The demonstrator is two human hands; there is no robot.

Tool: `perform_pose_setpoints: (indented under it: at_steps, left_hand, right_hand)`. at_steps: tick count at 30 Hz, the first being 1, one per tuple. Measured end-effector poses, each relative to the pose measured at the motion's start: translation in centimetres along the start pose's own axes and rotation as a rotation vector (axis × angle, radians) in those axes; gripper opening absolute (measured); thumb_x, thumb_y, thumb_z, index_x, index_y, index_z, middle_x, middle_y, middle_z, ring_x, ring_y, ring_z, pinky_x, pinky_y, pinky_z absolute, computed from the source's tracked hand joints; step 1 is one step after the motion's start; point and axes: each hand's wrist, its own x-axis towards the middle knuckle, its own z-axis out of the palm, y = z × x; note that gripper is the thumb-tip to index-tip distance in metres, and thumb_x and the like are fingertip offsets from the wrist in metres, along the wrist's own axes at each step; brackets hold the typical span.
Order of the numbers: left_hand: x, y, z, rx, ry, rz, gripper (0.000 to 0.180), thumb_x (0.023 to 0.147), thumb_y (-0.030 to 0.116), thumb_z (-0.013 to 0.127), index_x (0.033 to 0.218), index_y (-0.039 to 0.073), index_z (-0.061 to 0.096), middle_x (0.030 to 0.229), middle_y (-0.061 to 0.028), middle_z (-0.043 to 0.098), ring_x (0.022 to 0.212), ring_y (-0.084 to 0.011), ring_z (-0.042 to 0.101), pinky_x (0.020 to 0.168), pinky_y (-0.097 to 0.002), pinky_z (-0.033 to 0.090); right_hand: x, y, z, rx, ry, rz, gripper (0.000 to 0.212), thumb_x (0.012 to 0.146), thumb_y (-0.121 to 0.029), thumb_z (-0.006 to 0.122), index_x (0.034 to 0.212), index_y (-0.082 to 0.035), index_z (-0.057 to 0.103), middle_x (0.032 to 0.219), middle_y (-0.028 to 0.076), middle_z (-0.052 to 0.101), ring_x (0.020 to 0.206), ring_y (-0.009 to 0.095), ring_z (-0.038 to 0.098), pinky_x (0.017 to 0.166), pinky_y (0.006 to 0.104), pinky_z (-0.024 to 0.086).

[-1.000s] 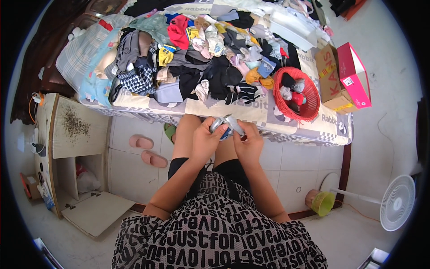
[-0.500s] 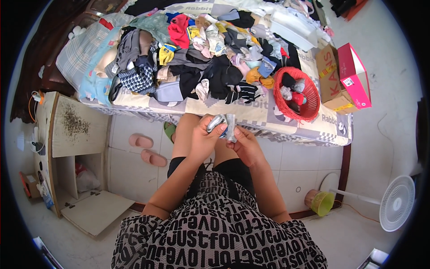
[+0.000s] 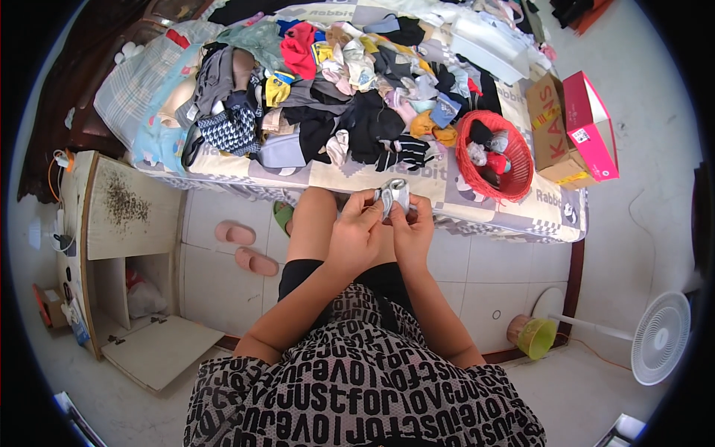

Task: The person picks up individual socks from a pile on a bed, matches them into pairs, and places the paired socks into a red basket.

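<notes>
Between both hands, above my knees and close to the bed's near edge, is a small bunched grey-and-white sock (image 3: 395, 191) with a dark patch on its left side. My left hand (image 3: 357, 227) pinches its left side with thumb and fingers. On the other side, my right hand (image 3: 412, 226) grips it, the thumb pressed on the front. Parts of the fingers are hidden behind the cloth. Beyond the hands, a big heap of mixed clothes (image 3: 320, 104) covers much of the bed (image 3: 298, 176). A red woven basket (image 3: 523, 175) to the right holds several small bundled pieces.
A brown cardboard box (image 3: 546, 123) and a pink box (image 3: 585, 123) stand right of the basket. Farther back lies a white plastic bin (image 3: 488, 52). An open-doored cabinet (image 3: 126, 216) and pink slippers (image 3: 255, 261) are at left; a fan (image 3: 660, 339) and yellow-green bin (image 3: 536, 339) at right.
Both hands have drawn closer together and turned the sock, which now stands up as a rounder bunch between the fingertips. The basket and clothes heap look the same.
</notes>
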Motion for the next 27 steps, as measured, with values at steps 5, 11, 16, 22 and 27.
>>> perform_pose_setpoints:
  at_steps: [5, 11, 16, 22, 27]
  left_hand:
    - [0.1, 0.0, 0.1, 0.037, 0.052, -0.066, 0.018, 0.072, -0.005, 0.060, 0.090, -0.003, 0.064, 0.091, -0.0128, 0.058, 0.079, -0.0259, 0.060, 0.064, -0.0304, 0.049]
    - [0.7, 0.3, 0.0, 0.210, 0.075, 0.045, 0.023, 0.071, -0.007, 0.062, 0.093, 0.001, 0.064, 0.088, -0.0102, 0.058, 0.076, -0.0199, 0.059, 0.064, -0.0276, 0.048]
    - [1.0, 1.5, -0.4, -0.322, 0.054, -0.261, 0.032, 0.073, -0.001, 0.064, 0.105, 0.001, 0.057, 0.085, -0.0071, 0.059, 0.073, -0.0164, 0.059, 0.066, -0.0259, 0.049]
    - [0.7, -1.5, -0.6, -0.465, -0.041, -0.455, 0.013, 0.082, 0.004, 0.062, 0.093, -0.002, 0.060, 0.086, -0.0042, 0.060, 0.076, -0.0085, 0.056, 0.068, -0.0210, 0.046]
    - [1.1, -1.5, -2.1, -0.696, -0.221, -0.444, 0.009, 0.083, 0.003, 0.061, 0.089, -0.003, 0.061, 0.086, -0.0035, 0.061, 0.076, -0.0084, 0.056, 0.068, -0.0206, 0.045]
  right_hand:
    - [-0.5, -0.5, 0.0, -0.090, -0.018, 0.033, 0.022, 0.086, -0.011, 0.058, 0.102, 0.004, 0.055, 0.083, 0.005, 0.059, 0.070, 0.009, 0.056, 0.061, 0.0228, 0.049]
    - [-0.6, -1.1, -0.3, -0.203, -0.170, 0.122, 0.029, 0.088, -0.018, 0.057, 0.104, 0.005, 0.056, 0.083, 0.006, 0.061, 0.074, 0.008, 0.056, 0.065, 0.0215, 0.046]
    - [0.6, -2.4, -1.2, 0.096, -0.186, 0.344, 0.026, 0.091, -0.020, 0.053, 0.105, 0.001, 0.058, 0.091, 0.004, 0.061, 0.078, 0.011, 0.059, 0.071, 0.0257, 0.051]
    - [0.2, -2.4, -1.1, 0.181, -0.249, 0.315, 0.021, 0.090, -0.018, 0.054, 0.101, 0.000, 0.058, 0.089, 0.003, 0.061, 0.079, 0.008, 0.057, 0.069, 0.0233, 0.050]
    - [0.3, -1.5, -1.6, 0.072, -0.253, 0.311, 0.025, 0.090, -0.015, 0.053, 0.110, -0.001, 0.058, 0.077, -0.001, 0.058, 0.063, 0.004, 0.050, 0.054, 0.0193, 0.041]
